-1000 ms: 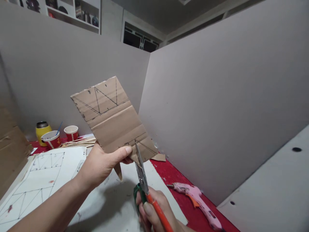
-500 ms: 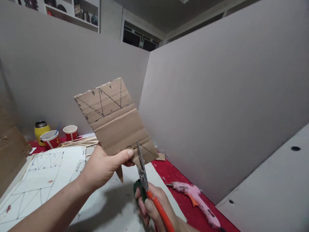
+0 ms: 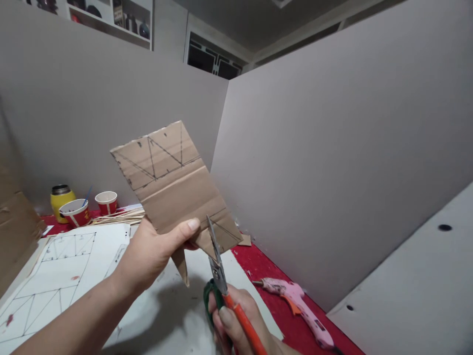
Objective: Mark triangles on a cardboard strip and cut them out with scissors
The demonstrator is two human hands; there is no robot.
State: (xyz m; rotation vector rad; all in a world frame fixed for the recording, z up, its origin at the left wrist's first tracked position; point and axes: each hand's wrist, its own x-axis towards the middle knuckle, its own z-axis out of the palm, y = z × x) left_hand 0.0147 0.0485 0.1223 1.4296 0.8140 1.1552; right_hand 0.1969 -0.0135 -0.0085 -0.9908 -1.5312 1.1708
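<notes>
A brown cardboard piece [image 3: 177, 187] with black drawn triangles and lines is tilted in mid-view. My left hand [image 3: 158, 249] grips its lower left edge, thumb on the front face. A narrow pointed cardboard flap [image 3: 180, 265] hangs below that hand. My right hand [image 3: 236, 315] is wrapped round the red and green handles of the scissors [image 3: 219, 271]. The scissor blades point up at the lower edge of the cardboard, one blade in front of its face.
A pink glue gun [image 3: 299, 305] lies on the red cloth [image 3: 266, 261] at right. Paper with drawn trusses [image 3: 66, 276] is at left. Behind it are thin wooden sticks [image 3: 120, 216], red-white cups [image 3: 76, 214] and a yellow jar [image 3: 62, 201]. Grey panels [image 3: 314, 162] stand behind.
The cardboard and my left hand have shifted slightly left. The hanging flap sits a little lower. The scissors remain at the lower edge, with their blades looking slightly closer together.
</notes>
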